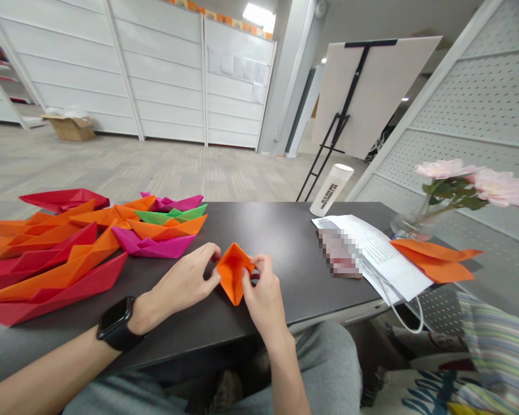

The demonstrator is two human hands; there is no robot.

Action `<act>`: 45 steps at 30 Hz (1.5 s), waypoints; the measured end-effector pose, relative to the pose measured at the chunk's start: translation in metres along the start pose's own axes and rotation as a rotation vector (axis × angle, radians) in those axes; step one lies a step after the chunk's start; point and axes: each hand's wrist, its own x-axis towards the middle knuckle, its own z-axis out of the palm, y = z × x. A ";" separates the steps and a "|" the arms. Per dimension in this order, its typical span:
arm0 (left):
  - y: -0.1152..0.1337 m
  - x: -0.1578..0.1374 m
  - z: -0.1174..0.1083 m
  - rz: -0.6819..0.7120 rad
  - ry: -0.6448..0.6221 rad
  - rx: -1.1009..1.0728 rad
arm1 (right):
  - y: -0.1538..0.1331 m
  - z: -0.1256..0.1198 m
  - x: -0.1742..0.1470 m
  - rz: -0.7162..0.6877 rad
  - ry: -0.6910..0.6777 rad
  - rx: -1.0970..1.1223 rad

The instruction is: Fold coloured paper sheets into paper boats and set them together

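Note:
An orange folded paper (232, 274), opened out into a diamond-shaped pocket, is held between my two hands over the dark table. My left hand (194, 274) pinches its left corner between thumb and fingers. On the opposite side, my right hand (263, 291) grips the right corner, with the thumb pressed at the pocket's inner edge. Folded paper boats stand close by on the left, among them a magenta boat (155, 242), a green boat (173, 214) and a red boat (56, 291).
The dark table (281, 225) holds a white cylindrical bottle (332, 189), printed sheets (372, 242) with a white cable (398, 308), and orange paper (436, 259) at its right end. Behind that paper is a glass vase (415, 222) with pink flowers. A perforated panel (467, 132) borders the right side.

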 end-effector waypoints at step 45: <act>-0.014 -0.007 -0.028 0.376 -0.659 0.021 | -0.009 -0.030 -0.005 -0.250 -0.424 -0.278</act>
